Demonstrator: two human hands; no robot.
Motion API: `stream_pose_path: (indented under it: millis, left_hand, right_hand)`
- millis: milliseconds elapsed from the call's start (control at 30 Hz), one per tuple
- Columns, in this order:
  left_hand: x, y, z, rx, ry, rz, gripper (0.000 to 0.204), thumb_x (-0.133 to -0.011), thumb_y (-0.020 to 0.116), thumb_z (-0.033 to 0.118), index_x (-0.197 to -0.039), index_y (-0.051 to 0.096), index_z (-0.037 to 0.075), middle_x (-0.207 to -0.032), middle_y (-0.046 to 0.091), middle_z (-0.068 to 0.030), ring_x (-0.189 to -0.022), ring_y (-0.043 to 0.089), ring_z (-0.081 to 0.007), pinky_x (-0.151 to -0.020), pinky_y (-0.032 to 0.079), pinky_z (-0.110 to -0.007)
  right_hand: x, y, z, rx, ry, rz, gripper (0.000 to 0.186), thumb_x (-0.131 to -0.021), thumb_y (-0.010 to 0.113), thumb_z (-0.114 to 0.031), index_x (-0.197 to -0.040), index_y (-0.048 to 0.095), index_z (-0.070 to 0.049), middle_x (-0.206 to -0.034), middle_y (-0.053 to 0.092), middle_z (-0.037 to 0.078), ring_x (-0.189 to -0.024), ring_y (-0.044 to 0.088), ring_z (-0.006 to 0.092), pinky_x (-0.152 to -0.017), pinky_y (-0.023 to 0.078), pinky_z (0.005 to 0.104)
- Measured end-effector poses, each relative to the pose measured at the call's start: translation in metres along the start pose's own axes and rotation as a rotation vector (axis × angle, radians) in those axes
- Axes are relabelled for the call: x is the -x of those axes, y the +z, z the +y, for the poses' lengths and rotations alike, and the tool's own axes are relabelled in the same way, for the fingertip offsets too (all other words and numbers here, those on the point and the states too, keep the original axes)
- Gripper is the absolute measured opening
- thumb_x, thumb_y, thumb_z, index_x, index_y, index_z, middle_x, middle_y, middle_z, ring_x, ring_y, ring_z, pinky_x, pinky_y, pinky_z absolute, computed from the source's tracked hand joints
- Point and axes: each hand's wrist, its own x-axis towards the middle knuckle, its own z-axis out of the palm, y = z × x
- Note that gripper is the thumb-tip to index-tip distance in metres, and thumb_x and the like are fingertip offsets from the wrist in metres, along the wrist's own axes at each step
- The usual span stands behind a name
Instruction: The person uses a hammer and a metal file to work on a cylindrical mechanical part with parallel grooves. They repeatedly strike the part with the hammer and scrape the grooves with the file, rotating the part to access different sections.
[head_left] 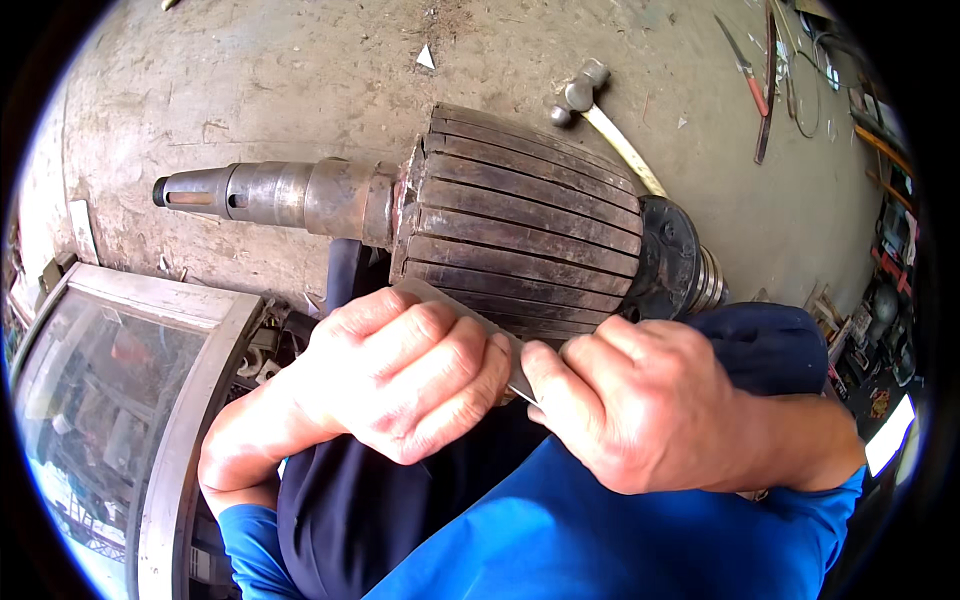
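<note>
- Currently, the left hand is curled closed over a thin grey strip, fingers bent across it.
- The right hand is closed too, its thumb and bent fingers gripping the strip's near end.
- This strip slants between both hands, just in front of the slotted rotor.
- The rotor's stepped shaft points left.
- Beyond the rotor, a hammer lies on the floor.
- A glass-paned case stands at left, beside the left forearm.
</note>
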Motion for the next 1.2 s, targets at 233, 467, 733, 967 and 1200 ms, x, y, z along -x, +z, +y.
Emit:
stream_pose_path:
  millis: [233,467,733,967,1200]
  left_hand:
    - [0.020,-0.006,0.005,0.103,0.010,0.004,0.022,-0.083,0.082,0.015,-0.101,0.075,0.005,-0.103,0.074,-0.0110,-0.089,0.071,-0.0230,-0.073,0.058,-0.035]
    - [0.030,0.021,-0.004,0.504,-0.192,-0.461,0.029,-0.079,0.081,0.025,-0.098,0.078,0.003,-0.133,0.072,-0.0163,-0.144,0.059,-0.0363,-0.125,0.043,-0.054]
    - [0.040,0.027,-0.004,0.498,-0.187,-0.462,0.020,-0.087,0.074,0.020,-0.096,0.079,0.003,-0.131,0.072,-0.0149,-0.151,0.054,-0.0340,-0.130,0.039,-0.052]
    - [0.045,0.026,-0.003,0.511,-0.200,-0.398,0.016,-0.092,0.072,0.017,-0.095,0.078,0.002,-0.115,0.073,-0.0122,-0.147,0.058,-0.0325,-0.130,0.040,-0.051]
    - [0.041,0.026,-0.003,0.495,-0.201,-0.433,0.018,-0.089,0.073,0.016,-0.096,0.080,0.001,-0.131,0.073,-0.0137,-0.149,0.056,-0.0315,-0.129,0.040,-0.051]
  right_hand:
    - [0.019,0.029,0.035,-0.056,0.007,0.279,0.021,-0.078,0.076,-0.002,-0.097,0.073,0.006,-0.065,0.050,0.003,-0.053,0.052,0.0182,-0.043,0.040,0.0325]
    - [0.031,0.026,0.060,0.078,0.052,0.147,0.031,-0.073,0.078,0.001,-0.103,0.074,0.007,-0.063,0.048,0.004,-0.050,0.047,0.0196,-0.042,0.036,0.0343]
    - [0.011,0.021,0.075,0.223,-0.054,0.052,0.030,-0.074,0.079,-0.012,-0.097,0.071,0.005,-0.063,0.044,0.000,-0.051,0.043,0.0170,-0.043,0.030,0.0339]
    - [0.020,0.026,0.068,0.257,-0.023,-0.064,0.025,-0.078,0.078,-0.013,-0.098,0.073,0.003,-0.063,0.046,0.002,-0.053,0.046,0.0188,-0.044,0.032,0.0346]
    - [0.016,0.035,0.062,0.278,0.033,-0.001,0.020,-0.081,0.078,-0.016,-0.094,0.071,-0.002,-0.064,0.048,0.001,-0.055,0.050,0.0197,-0.047,0.038,0.0348]
